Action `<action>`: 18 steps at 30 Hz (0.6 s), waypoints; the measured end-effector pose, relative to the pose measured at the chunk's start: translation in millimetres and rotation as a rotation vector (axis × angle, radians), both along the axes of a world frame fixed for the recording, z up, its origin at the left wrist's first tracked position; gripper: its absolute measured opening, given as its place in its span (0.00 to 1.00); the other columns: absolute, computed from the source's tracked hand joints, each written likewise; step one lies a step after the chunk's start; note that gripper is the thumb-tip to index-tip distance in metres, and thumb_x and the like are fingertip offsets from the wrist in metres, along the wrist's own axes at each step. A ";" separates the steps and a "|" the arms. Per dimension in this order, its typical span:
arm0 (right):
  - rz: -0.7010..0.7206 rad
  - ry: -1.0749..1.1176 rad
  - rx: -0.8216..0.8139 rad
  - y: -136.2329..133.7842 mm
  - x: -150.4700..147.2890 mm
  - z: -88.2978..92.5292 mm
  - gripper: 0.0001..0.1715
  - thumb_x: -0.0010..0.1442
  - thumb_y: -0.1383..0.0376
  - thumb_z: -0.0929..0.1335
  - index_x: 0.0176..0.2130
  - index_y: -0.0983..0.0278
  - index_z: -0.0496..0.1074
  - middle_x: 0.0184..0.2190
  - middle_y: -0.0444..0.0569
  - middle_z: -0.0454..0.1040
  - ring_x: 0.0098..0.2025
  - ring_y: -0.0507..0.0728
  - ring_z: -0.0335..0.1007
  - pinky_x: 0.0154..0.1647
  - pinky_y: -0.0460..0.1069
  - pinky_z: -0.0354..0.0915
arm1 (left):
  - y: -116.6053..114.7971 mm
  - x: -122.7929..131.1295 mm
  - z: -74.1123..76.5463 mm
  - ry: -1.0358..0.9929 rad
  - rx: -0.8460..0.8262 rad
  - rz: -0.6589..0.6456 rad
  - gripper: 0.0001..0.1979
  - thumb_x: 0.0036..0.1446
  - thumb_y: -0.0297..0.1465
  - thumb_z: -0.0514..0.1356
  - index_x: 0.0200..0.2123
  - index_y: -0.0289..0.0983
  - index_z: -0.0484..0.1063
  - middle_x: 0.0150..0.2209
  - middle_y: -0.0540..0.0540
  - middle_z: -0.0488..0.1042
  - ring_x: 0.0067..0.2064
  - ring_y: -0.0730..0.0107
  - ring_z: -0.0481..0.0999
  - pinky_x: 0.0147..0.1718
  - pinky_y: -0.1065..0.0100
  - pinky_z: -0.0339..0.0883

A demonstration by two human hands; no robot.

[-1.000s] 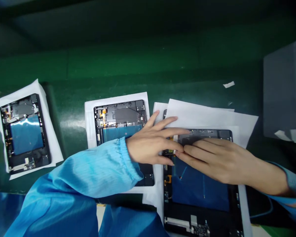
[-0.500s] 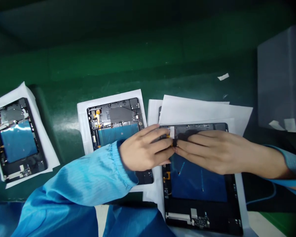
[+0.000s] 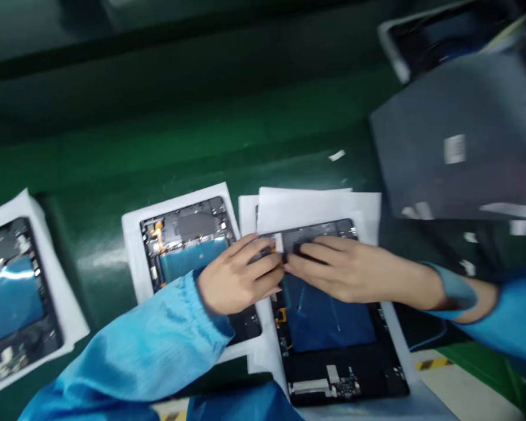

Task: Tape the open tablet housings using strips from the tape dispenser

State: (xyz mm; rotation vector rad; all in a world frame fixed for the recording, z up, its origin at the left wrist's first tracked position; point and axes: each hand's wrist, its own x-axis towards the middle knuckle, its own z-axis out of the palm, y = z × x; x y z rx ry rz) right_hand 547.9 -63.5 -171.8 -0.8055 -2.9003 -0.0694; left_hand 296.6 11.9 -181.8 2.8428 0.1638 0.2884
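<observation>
Both hands work at the upper left of an opened tablet (image 3: 333, 327) with a blue battery sheet, lying on white paper. My left hand (image 3: 243, 275) has its fingers curled together over the tablet's upper left edge, beside a small white strip (image 3: 279, 242). My right hand (image 3: 337, 266) reaches in from the right, fingertips pressed together near a small dark piece next to that strip. The two hands' fingertips almost meet. What either hand pinches, if anything, is hidden under the fingers. A blue wrist band (image 3: 458, 292) circles my right wrist.
A second opened tablet (image 3: 193, 254) lies to the left, partly under my left sleeve. Another opened tablet (image 3: 11, 298) sits at the far left. At right stands a grey box-like object (image 3: 425, 140), with a further tablet (image 3: 456, 35) behind. A paper scrap (image 3: 337, 155) lies on the green table.
The view has shifted to the right, bringing more of the grey object and the tablet behind it into sight. Both hands stay at the same spot on the tablet, with little finger movement.
</observation>
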 end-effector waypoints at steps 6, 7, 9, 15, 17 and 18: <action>-0.410 0.149 0.240 -39.8 8.9 38.1 0.15 0.64 0.75 0.62 0.43 0.64 0.75 0.46 0.48 0.77 0.48 0.56 0.69 0.51 0.53 0.68 | 4.7 0.4 -0.5 -0.017 0.011 0.032 0.15 0.64 0.31 0.59 0.54 0.39 0.72 0.49 0.43 0.75 0.58 0.50 0.67 0.58 0.45 0.65; -0.491 0.189 0.323 -52.0 19.5 40.5 0.13 0.62 0.75 0.64 0.43 0.63 0.75 0.43 0.48 0.77 0.46 0.56 0.69 0.49 0.52 0.68 | 5.2 0.2 -0.4 -0.005 0.015 0.030 0.16 0.64 0.31 0.58 0.54 0.39 0.72 0.49 0.43 0.74 0.58 0.50 0.67 0.58 0.45 0.65; -0.662 0.234 0.508 -77.1 49.7 35.2 0.16 0.57 0.74 0.70 0.45 0.61 0.74 0.41 0.49 0.77 0.43 0.58 0.71 0.44 0.53 0.69 | 6.2 -0.9 -0.4 0.025 0.027 0.026 0.17 0.64 0.30 0.57 0.56 0.41 0.71 0.50 0.43 0.74 0.57 0.49 0.67 0.57 0.44 0.64; -1.137 0.173 0.656 -105.9 138.6 -19.4 0.23 0.58 0.66 0.71 0.54 0.63 0.70 0.46 0.57 0.76 0.46 0.64 0.73 0.43 0.58 0.70 | 9.9 -3.6 1.8 0.004 0.067 0.029 0.18 0.65 0.27 0.53 0.56 0.41 0.71 0.50 0.40 0.72 0.58 0.49 0.65 0.56 0.45 0.65; -1.119 0.198 0.640 -97.9 147.4 -25.9 0.20 0.59 0.67 0.70 0.52 0.63 0.71 0.46 0.56 0.76 0.46 0.63 0.73 0.44 0.57 0.70 | 10.2 -4.1 3.1 -0.011 0.085 0.025 0.18 0.64 0.26 0.52 0.55 0.41 0.71 0.50 0.40 0.72 0.58 0.49 0.65 0.55 0.46 0.66; -1.099 0.211 0.641 -92.6 148.4 -25.7 0.19 0.60 0.67 0.69 0.51 0.63 0.71 0.46 0.56 0.77 0.46 0.62 0.73 0.44 0.56 0.70 | 10.1 -4.5 3.3 -0.013 0.092 0.028 0.19 0.64 0.25 0.52 0.56 0.41 0.71 0.50 0.40 0.72 0.58 0.49 0.65 0.55 0.46 0.66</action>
